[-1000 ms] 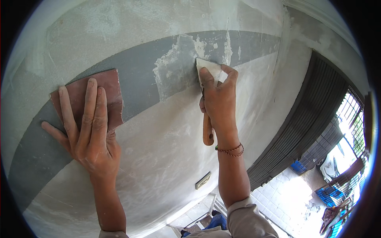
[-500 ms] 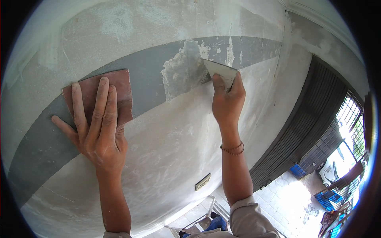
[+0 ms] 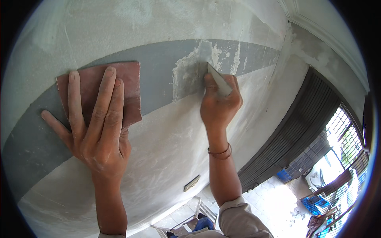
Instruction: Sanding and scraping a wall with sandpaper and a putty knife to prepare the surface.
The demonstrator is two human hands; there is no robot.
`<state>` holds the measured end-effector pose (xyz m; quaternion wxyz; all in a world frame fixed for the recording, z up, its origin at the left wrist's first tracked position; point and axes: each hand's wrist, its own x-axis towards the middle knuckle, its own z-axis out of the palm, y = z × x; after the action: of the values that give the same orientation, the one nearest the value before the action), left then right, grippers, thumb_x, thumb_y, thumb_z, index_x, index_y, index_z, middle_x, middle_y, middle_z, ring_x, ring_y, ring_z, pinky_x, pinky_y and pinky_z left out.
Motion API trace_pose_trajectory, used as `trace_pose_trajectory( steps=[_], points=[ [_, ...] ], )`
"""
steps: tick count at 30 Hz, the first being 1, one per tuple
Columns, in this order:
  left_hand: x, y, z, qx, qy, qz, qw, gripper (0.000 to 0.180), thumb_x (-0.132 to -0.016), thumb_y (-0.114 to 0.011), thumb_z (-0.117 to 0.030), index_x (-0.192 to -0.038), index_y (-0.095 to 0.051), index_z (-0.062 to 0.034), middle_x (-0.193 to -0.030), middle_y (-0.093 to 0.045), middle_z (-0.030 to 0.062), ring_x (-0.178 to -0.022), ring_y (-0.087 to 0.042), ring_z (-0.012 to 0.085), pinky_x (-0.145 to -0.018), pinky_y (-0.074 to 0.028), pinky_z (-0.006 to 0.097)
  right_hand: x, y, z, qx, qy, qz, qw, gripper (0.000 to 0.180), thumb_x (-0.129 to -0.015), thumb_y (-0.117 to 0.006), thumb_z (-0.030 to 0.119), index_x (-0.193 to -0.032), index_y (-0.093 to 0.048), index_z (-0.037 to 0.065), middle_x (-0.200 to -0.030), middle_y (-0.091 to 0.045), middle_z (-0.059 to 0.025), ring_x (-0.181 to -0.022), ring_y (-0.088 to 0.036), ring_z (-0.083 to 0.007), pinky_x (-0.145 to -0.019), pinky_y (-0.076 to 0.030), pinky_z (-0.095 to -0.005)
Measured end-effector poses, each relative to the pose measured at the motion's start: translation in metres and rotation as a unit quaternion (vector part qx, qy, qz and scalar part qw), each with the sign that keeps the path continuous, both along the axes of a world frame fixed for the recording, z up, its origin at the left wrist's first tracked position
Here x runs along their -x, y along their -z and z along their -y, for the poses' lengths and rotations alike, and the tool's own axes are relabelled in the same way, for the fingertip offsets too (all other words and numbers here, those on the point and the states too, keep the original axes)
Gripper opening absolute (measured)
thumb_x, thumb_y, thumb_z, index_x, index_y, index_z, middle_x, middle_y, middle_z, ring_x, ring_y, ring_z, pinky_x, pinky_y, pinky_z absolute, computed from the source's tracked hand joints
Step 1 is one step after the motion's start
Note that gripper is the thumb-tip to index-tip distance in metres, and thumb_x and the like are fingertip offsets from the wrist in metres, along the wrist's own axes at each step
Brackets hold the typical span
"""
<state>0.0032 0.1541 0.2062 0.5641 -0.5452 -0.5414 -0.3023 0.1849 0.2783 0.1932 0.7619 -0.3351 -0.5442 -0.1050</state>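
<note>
We find a house under renovation: a plastered wall (image 3: 170,150) with a grey painted band (image 3: 158,75), fresh filler patches (image 3: 190,71), a ceiling cornice (image 3: 317,31), a dark louvred shutter (image 3: 289,131), and a tiled floor (image 3: 274,198) below.

Matt grey painted band (image 3: 158,85) on plastered wall (image 3: 166,146), patchy rough putty smear (image 3: 190,75). Reddish-brown sandpaper sheet (image 3: 131,93), grainy, dull. Thin smooth scraper blade (image 3: 219,81), putty-coated. Dusty chalky skin on left hand (image 3: 97,127).
</note>
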Motion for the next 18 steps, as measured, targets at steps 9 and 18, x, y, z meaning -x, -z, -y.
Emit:
trace_pose_trajectory(
  steps=[9,18],
  points=[
    [0.001,0.0,-0.001,-0.013,0.022,-0.007,1.0,0.04,-0.094,-0.034,-0.038,-0.117,-0.061,-0.0201,-0.126,-0.056,-0.007,-0.13,-0.037,0.0299,-0.108,0.003,0.061,0.006,0.0,0.002,-0.002,0.012,-0.032,0.999,0.004,-0.077,-0.064,0.0,-0.078,-0.061,0.002,-0.073,-0.056,-0.0097,-0.06,-0.056,-0.0255,-0.055,-0.043,-0.0327],
    [-0.002,0.001,-0.001,-0.006,0.005,-0.006,1.0,0.039,-0.093,-0.035,-0.037,-0.117,-0.061,-0.0197,-0.125,-0.056,-0.0071,-0.13,-0.037,0.0294,-0.108,0.003,0.061,0.014,0.009,0.004,-0.064,0.059,0.046,0.995,0.013,-0.074,-0.059,-0.007,-0.084,-0.057,0.002,-0.077,-0.053,-0.0124,-0.07,-0.054,-0.0286,-0.058,-0.043,-0.0347]
  ],
)
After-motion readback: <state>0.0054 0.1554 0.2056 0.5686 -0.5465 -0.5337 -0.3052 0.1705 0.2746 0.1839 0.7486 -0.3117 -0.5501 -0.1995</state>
